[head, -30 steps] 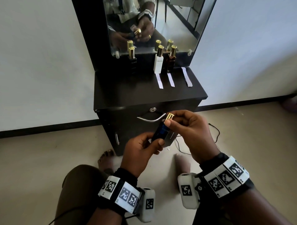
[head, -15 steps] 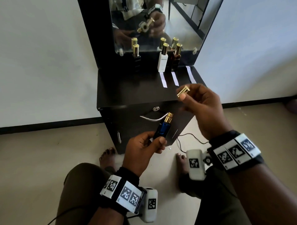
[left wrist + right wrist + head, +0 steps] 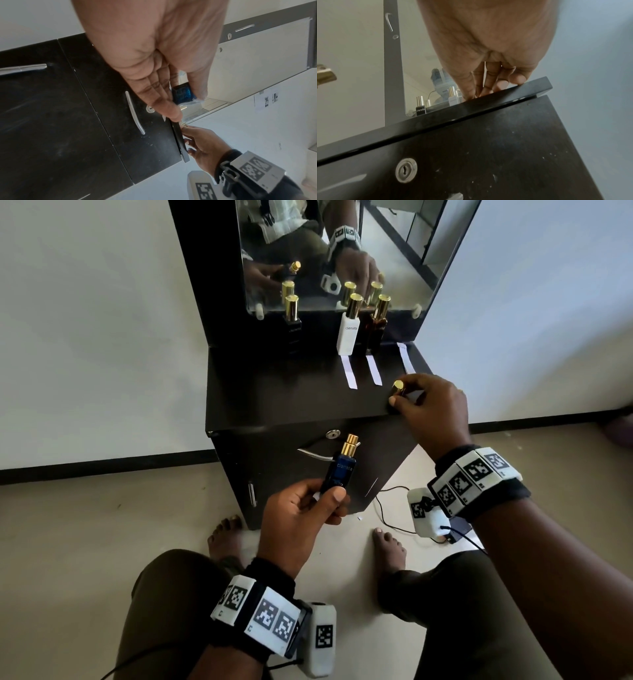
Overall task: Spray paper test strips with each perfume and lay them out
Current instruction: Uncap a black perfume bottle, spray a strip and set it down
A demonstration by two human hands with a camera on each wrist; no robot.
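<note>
My left hand (image 3: pixel 327 493) grips a dark blue perfume bottle (image 3: pixel 339 474) upright in front of the cabinet door, its gold spray nozzle (image 3: pixel 351 444) bare. In the left wrist view the blue bottle (image 3: pixel 182 94) sits between fingers and thumb. My right hand (image 3: pixel 397 398) pinches the gold cap (image 3: pixel 398 386) at the front right edge of the black cabinet top (image 3: pixel 274 398). The right wrist view shows only the fingers (image 3: pixel 488 86) at that edge; the cap is hidden. Three white paper strips (image 3: pixel 349 373) (image 3: pixel 373 369) (image 3: pixel 406 357) lie on the top.
A black bottle (image 3: pixel 292 326), a white bottle (image 3: pixel 347 332) and an amber bottle (image 3: pixel 376 326), all gold-capped, stand along the mirror (image 3: pixel 325 251). A metal handle (image 3: pixel 313 454) and lock are on the door. A cable (image 3: pixel 387 508) and my bare feet are on the floor.
My right hand pulled the gold cap off the blue bottle and carried it up and right to the cabinet top's front edge. The left hand kept the bottle in place.
</note>
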